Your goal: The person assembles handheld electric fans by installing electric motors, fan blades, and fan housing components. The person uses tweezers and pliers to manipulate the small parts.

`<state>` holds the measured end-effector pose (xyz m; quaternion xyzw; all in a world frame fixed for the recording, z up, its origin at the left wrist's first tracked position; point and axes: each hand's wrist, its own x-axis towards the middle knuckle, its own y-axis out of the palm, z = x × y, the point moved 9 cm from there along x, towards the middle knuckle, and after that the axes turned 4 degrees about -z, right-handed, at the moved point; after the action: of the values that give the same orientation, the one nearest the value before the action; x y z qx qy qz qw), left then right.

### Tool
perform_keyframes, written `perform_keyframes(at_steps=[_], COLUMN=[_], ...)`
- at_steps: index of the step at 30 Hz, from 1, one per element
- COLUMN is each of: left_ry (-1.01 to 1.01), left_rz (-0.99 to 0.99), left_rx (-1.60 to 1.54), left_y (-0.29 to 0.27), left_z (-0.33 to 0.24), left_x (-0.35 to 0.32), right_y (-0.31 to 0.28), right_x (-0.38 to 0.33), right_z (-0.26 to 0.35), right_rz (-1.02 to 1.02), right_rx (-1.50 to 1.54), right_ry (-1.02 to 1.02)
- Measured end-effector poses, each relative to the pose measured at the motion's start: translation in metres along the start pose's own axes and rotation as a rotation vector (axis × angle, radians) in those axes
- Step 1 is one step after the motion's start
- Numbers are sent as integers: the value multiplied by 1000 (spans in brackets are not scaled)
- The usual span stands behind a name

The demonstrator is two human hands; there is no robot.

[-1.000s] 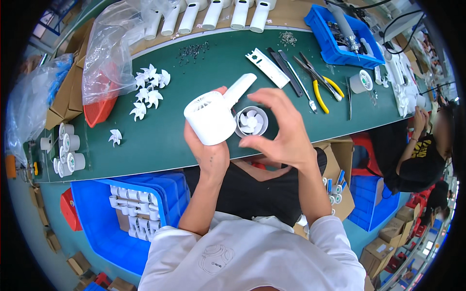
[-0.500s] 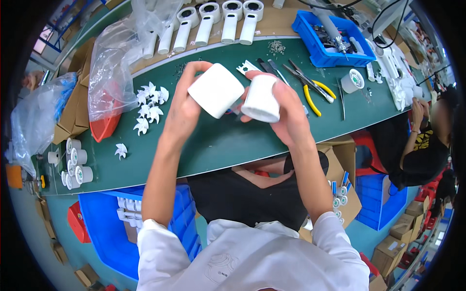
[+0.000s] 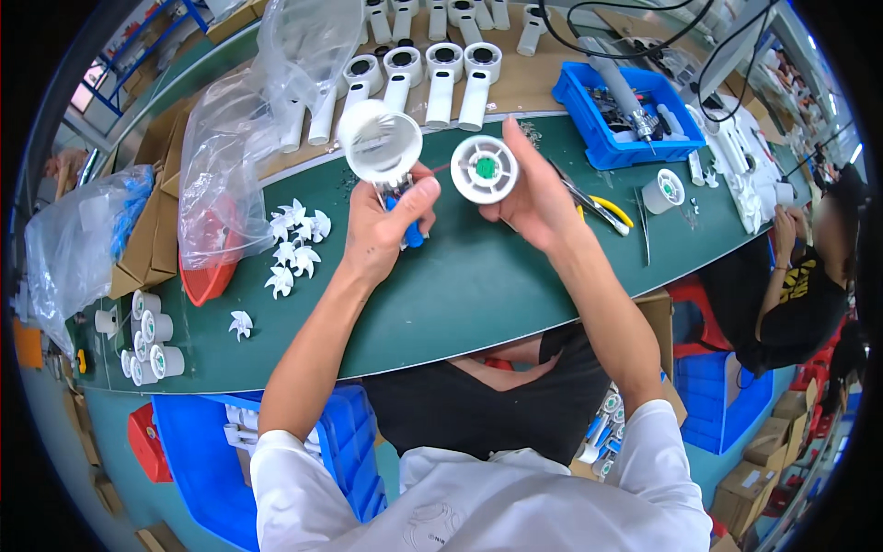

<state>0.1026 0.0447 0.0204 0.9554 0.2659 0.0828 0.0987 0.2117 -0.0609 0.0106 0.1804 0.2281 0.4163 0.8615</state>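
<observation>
My left hand (image 3: 377, 230) is closed around the lower part of a white handheld fan housing (image 3: 379, 147), its round hollow head facing up. A blue cylinder (image 3: 413, 235) shows beside my left thumb. In my right hand (image 3: 543, 204) is a white round motor cup (image 3: 478, 189), its spoked face and green centre toward me. A thin red wire (image 3: 441, 169) runs between the two parts, which are held apart above the green table (image 3: 451, 285). Left of my left hand lie several white fan impellers (image 3: 299, 259). Pliers with yellow handles (image 3: 611, 213) and tweezers (image 3: 643, 225) lie right of my right hand.
White fan bodies (image 3: 441, 87) stand in rows at the back. A blue bin (image 3: 593, 143) of tools and parts sits back right. More motor cups (image 3: 166, 362) stand front left, near a red tray (image 3: 204, 287) under plastic. A co-worker (image 3: 796, 276) sits at the right.
My left hand has turned the housing so its hollow head and the blue cylinder show. My right hand has turned the cup's spoked face toward me. The whole view has shifted slightly.
</observation>
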Motion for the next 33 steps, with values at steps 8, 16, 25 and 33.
perform_keyframes(at_steps=[8, 16, 25, 33], left_ry=[603, 673, 1075, 1656], left_rz=[65, 16, -225, -224], left_rx=[601, 545, 713, 116], left_y=[23, 29, 17, 25], left_z=[-42, -38, -111, -199], left_x=[-21, -34, -112, -227], right_y=[14, 18, 21, 7], right_x=[-4, -6, -4, -4], right_z=[-23, -39, -21, -7], right_rz=[144, 174, 178, 118], right_rx=[9, -141, -426, -484], right_ry=[140, 116, -78, -197])
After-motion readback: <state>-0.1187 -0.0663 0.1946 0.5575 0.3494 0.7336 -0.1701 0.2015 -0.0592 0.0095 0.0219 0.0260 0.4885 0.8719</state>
